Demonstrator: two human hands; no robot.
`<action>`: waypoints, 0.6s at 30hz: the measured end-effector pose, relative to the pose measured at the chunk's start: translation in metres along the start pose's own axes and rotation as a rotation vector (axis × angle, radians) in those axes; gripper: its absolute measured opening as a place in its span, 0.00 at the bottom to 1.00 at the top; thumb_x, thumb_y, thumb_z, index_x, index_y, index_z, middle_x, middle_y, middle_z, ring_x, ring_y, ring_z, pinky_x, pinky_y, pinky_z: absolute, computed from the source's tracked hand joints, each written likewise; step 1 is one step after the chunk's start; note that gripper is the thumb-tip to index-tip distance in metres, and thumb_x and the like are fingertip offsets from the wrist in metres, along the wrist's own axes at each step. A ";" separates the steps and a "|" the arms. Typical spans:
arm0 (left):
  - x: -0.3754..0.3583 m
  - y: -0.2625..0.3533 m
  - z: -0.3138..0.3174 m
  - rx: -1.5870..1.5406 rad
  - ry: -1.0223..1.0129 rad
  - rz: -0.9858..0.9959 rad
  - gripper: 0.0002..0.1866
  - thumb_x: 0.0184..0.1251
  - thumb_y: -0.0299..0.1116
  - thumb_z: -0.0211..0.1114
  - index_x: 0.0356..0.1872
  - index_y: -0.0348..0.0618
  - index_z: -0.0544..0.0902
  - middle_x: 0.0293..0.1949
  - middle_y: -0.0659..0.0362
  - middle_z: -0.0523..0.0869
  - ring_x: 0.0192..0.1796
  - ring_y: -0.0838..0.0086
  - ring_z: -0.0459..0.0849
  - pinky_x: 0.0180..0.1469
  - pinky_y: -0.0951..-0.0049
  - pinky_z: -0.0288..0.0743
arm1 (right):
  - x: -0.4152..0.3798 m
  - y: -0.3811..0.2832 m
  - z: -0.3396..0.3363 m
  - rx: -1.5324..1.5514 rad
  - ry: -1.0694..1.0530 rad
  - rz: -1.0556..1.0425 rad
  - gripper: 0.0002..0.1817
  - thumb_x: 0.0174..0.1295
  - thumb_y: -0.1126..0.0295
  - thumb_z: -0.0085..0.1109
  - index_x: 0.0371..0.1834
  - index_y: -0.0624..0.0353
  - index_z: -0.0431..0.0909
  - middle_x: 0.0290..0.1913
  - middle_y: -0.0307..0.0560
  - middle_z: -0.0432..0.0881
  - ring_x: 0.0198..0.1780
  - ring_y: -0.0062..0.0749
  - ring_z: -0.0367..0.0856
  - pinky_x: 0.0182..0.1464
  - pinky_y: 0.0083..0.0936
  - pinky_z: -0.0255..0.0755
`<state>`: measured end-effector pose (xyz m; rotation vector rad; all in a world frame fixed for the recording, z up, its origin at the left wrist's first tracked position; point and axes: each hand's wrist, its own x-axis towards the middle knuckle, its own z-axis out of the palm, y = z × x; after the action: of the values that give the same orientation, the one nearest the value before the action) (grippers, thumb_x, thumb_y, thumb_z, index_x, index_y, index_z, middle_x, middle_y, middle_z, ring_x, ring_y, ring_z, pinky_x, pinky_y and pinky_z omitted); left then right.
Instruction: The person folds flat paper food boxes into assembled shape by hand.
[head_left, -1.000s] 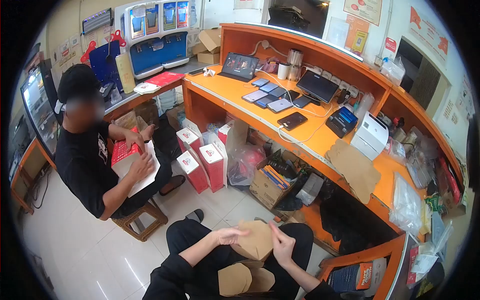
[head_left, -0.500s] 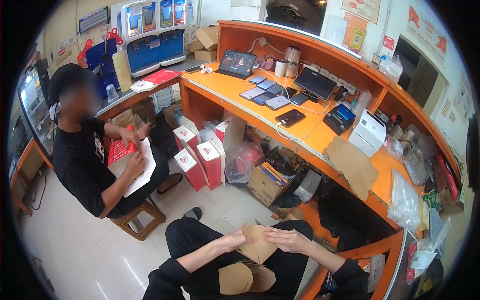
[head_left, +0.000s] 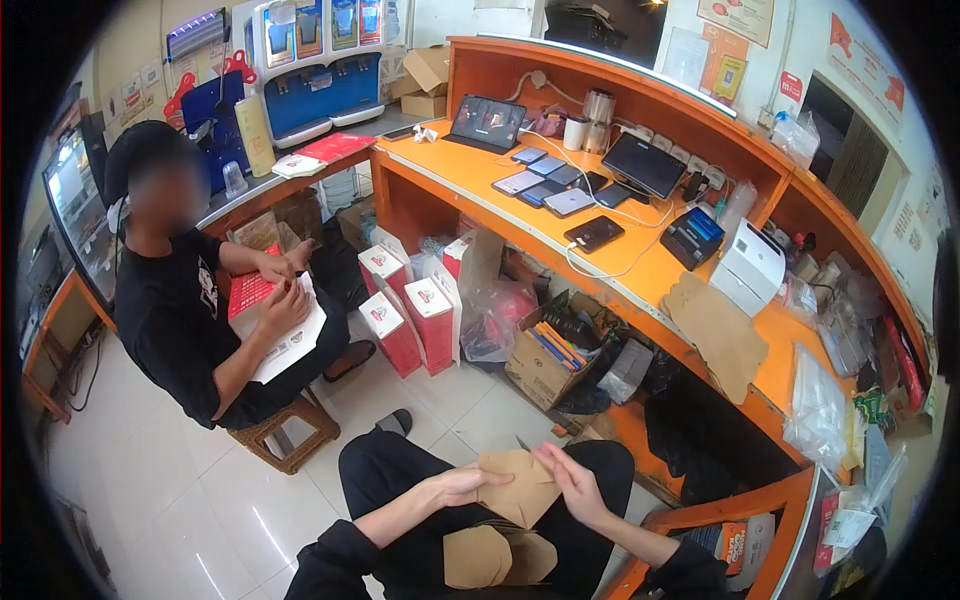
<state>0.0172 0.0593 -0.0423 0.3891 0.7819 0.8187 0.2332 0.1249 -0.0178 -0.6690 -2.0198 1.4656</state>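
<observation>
A brown cardboard piece, partly folded, is held above the lap between both hands. My left hand grips its left side, thumb on top. My right hand pinches its upper right edge. Below them, more brown cardboard pieces rest on the lap, with curved flaps showing. On the counter at the right lies a pile of flat brown cardboard pieces.
A co-worker sits on a wicker stool at the left, holding a red and white box. Red boxes stand on the floor. The orange counter bears phones, a tablet and a printer.
My right hand has shifted slightly up along the cardboard edge, with its fingers more upright. The whole view has moved a little, and the co-worker's hands have come closer together on the box.
</observation>
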 end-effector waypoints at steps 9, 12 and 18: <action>0.008 0.000 0.014 0.167 -0.035 0.093 0.25 0.65 0.32 0.62 0.63 0.41 0.67 0.57 0.59 0.76 0.58 0.74 0.74 0.59 0.70 0.69 | 0.008 0.009 -0.027 -0.098 -0.272 0.123 0.34 0.66 0.75 0.46 0.73 0.62 0.44 0.73 0.50 0.53 0.73 0.31 0.51 0.71 0.26 0.45; -0.002 0.032 0.041 0.572 -0.154 0.109 0.25 0.65 0.31 0.62 0.62 0.39 0.67 0.55 0.58 0.77 0.57 0.74 0.75 0.57 0.71 0.70 | 0.024 -0.011 -0.045 0.020 -0.489 0.196 0.49 0.56 0.67 0.65 0.73 0.64 0.39 0.74 0.54 0.47 0.73 0.34 0.49 0.70 0.26 0.49; -0.035 0.063 0.069 1.214 0.234 0.937 0.42 0.55 0.35 0.70 0.68 0.38 0.55 0.66 0.48 0.64 0.67 0.63 0.64 0.63 0.65 0.64 | 0.033 -0.029 -0.061 0.082 -0.324 0.146 0.61 0.45 0.68 0.74 0.74 0.61 0.32 0.73 0.52 0.46 0.73 0.34 0.46 0.71 0.29 0.45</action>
<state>0.0219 0.0704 0.0563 1.8656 1.2918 1.1805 0.2495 0.1806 0.0303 -0.5849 -2.1709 1.8326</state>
